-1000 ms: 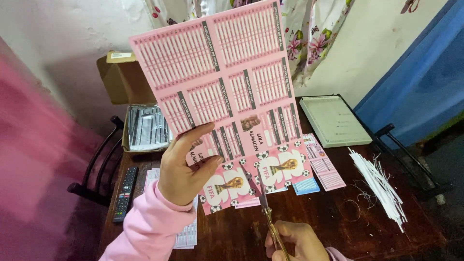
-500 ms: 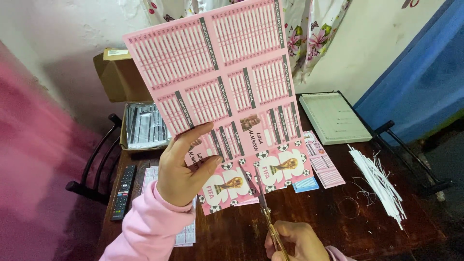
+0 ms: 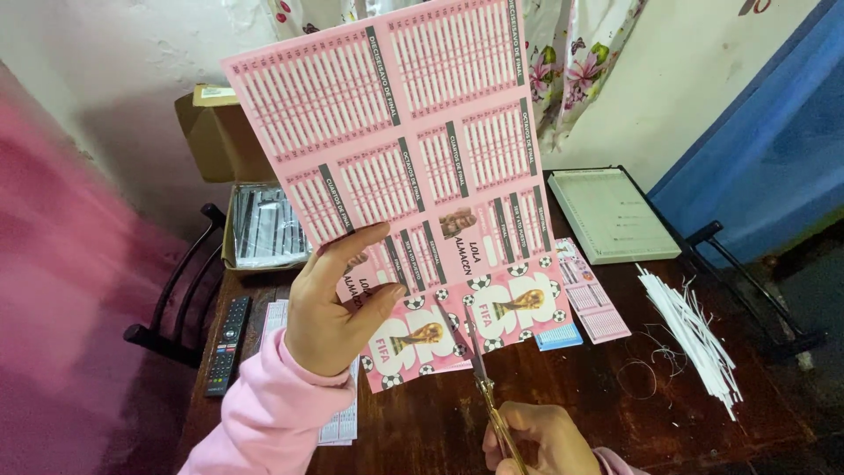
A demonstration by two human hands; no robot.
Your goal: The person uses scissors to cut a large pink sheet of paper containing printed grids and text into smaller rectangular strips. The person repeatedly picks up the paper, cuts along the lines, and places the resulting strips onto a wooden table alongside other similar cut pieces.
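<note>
A person's left hand [image 3: 330, 308] grips a large pink printed sheet [image 3: 413, 167], holding it upright above a dark wooden tabletop [image 3: 615, 387]. The right hand [image 3: 541, 440] is closed on scissors [image 3: 483, 387], whose blades meet the sheet's lower edge. White paper strips [image 3: 694, 339] lie to the right, a remote control [image 3: 227, 345] to the left.

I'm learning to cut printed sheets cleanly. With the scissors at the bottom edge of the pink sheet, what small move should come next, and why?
Probably close the scissors a short way upward along the gap between the two lower panels: the blades sit at the pink sheet's bottom edge there, the left hand holds it upright, and the right hand grips the handles.
</note>
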